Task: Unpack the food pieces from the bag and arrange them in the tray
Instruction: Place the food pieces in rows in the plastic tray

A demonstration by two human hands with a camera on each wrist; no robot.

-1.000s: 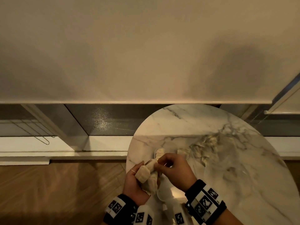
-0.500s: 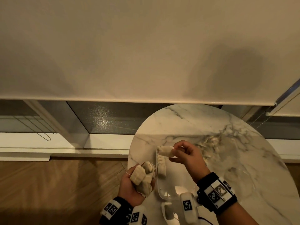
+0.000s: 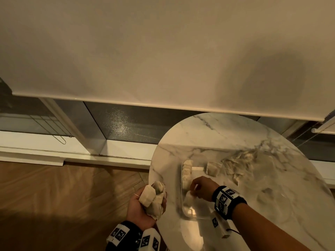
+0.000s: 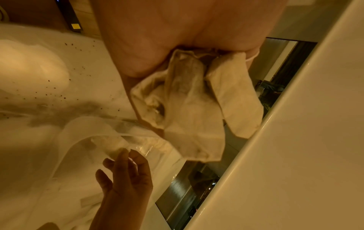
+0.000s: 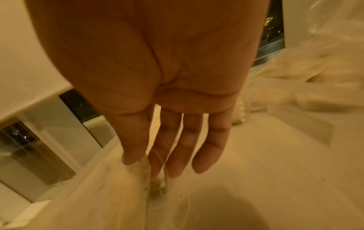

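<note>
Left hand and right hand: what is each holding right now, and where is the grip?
The left hand grips a bunch of pale food pieces round their lower ends. The right hand holds nothing; its straight fingers touch a piece in the clear tray.

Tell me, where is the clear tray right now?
In the head view the tray sits on the marble table, near its left edge, under the right hand.

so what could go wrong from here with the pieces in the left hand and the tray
The left hand grips a bunch of pale wrapped food pieces out past the round marble table's edge, above the wood floor; a loose one could drop there. The clear plastic tray looks light, so the right hand, setting a piece down, might nudge it and disturb the row inside.
</note>
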